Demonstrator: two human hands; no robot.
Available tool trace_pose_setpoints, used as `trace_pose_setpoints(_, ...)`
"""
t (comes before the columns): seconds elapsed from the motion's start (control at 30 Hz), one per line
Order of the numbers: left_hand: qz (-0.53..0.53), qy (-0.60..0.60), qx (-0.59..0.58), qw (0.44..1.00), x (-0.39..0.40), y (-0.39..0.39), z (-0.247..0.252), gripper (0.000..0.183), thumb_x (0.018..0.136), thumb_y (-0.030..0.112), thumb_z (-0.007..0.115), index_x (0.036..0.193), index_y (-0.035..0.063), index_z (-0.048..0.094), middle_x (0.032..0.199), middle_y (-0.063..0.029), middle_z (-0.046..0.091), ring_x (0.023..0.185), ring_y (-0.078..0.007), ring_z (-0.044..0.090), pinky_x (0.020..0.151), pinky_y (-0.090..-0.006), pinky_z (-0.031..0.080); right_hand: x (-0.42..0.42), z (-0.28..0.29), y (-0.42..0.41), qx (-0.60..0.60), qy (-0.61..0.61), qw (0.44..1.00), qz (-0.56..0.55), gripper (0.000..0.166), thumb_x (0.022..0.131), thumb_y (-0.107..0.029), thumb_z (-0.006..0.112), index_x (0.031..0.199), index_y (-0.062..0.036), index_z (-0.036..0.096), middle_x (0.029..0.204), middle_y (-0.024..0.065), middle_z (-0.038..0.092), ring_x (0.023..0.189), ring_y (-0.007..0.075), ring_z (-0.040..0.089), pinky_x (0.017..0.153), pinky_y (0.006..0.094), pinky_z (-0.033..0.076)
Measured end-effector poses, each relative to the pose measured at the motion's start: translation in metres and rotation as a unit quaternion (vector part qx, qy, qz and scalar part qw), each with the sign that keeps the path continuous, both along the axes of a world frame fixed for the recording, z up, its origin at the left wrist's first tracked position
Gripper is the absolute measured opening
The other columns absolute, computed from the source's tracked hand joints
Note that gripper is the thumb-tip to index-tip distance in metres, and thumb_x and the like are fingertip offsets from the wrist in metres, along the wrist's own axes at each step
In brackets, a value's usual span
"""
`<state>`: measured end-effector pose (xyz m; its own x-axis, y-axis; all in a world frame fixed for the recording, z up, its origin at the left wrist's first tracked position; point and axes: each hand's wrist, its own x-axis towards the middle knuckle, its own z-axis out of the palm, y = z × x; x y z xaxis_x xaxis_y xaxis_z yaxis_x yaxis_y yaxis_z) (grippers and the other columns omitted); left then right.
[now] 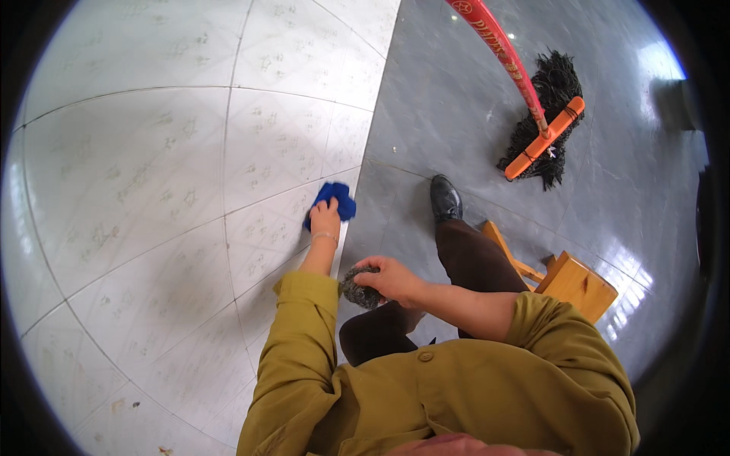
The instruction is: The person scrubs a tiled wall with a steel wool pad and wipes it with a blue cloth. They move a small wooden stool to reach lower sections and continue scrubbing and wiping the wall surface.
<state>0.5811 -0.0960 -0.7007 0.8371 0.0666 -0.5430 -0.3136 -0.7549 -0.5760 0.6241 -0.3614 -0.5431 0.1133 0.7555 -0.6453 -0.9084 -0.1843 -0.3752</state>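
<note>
My left hand (pixel 325 218) presses a crumpled blue cloth (pixel 344 202) against the white patterned wall tiles (pixel 171 154), close to where they meet the grey floor. The cloth is slightly blurred, and a bracelet circles that wrist. Nearer my body, my right hand (pixel 393 279) grips a grey steel wool scourer (pixel 360 288) between thumb and fingers. It is held above my bent knee, apart from the tiles as far as I can tell.
A mop with an orange head bar (pixel 544 138) and black strands rests on the grey tiled floor (pixel 433 97), its red handle (pixel 502 51) rising toward me. Beside my leg is a small wooden stool (pixel 576 285). My black shoe (pixel 445 198) stands near the wall's base.
</note>
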Motion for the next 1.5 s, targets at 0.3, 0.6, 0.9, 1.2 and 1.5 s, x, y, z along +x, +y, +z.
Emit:
trace_pose_setpoints(0.3, -0.202, -0.243, 0.018, 0.948, 0.114, -0.029, 0.229, 0.015, 0.075, 0.016, 0.056, 0.09, 0.0179, 0.06, 0.115, -0.0055, 0.05, 0.066, -0.0204, 0.049, 0.052, -0.0338, 0.042, -0.004, -0.014, 0.006, -0.014, -0.011, 0.999, -0.031, 0.023, 0.077, -0.02, 0.059, 0.096, -0.0067, 0.057, 0.074, 0.0041, 0.059, 0.056, 0.013, 0.054, 0.04, 0.026, 0.04)
trace_pose_setpoints(0.6, -0.18, -0.558, 0.202, 0.784, 0.278, -0.065, 0.405, 0.021, 0.082, 0.017, 0.053, 0.102, 0.0231, 0.055, 0.108, 0.0004, 0.048, 0.083, -0.022, 0.054, 0.062, -0.0361, 0.048, 0.003, -0.014, 0.002, -0.046, -0.01, 0.999, -0.015, 0.026, 0.077, -0.021, 0.061, 0.1, -0.0095, 0.057, 0.081, 0.0014, 0.06, 0.064, 0.0112, 0.056, 0.047, 0.0278, 0.041)
trace_pose_setpoints(0.9, -0.042, -0.152, 0.089, 0.984, 0.133, -0.066, 0.165, 0.024, 0.081, 0.02, 0.049, 0.103, 0.0195, 0.058, 0.126, 0.0008, 0.04, 0.099, -0.0219, 0.043, 0.074, -0.0362, 0.039, 0.006, -0.012, -0.001, -0.02, -0.02, 0.999, -0.044, 0.024, 0.076, -0.018, 0.061, 0.096, -0.0047, 0.057, 0.074, 0.0046, 0.058, 0.055, 0.0135, 0.053, 0.041, 0.0264, 0.039)
trace_pose_setpoints(1.2, -0.073, -0.104, 0.065, 0.99, 0.045, -0.04, 0.233, 0.019, 0.078, 0.02, 0.051, 0.095, 0.0197, 0.059, 0.121, -0.0009, 0.045, 0.089, -0.021, 0.047, 0.07, -0.0355, 0.039, 0.005, -0.01, 0.001, -0.036, -0.022, 0.997, -0.07, 0.025, 0.075, -0.019, 0.061, 0.096, -0.006, 0.059, 0.075, 0.0036, 0.059, 0.057, 0.014, 0.055, 0.042, 0.0268, 0.041)
trace_pose_setpoints(1.5, -0.256, -0.547, 0.245, 0.759, 0.216, -0.041, 0.516, 0.018, 0.079, 0.018, 0.055, 0.094, 0.0248, 0.059, 0.113, 0.0023, 0.05, 0.078, -0.0219, 0.052, 0.059, -0.0344, 0.043, 0.005, -0.023, 0.002, -0.056, -0.047, 0.995, -0.061, 0.025, 0.076, -0.019, 0.061, 0.098, -0.0075, 0.059, 0.078, 0.0031, 0.06, 0.062, 0.0128, 0.055, 0.044, 0.0277, 0.041)
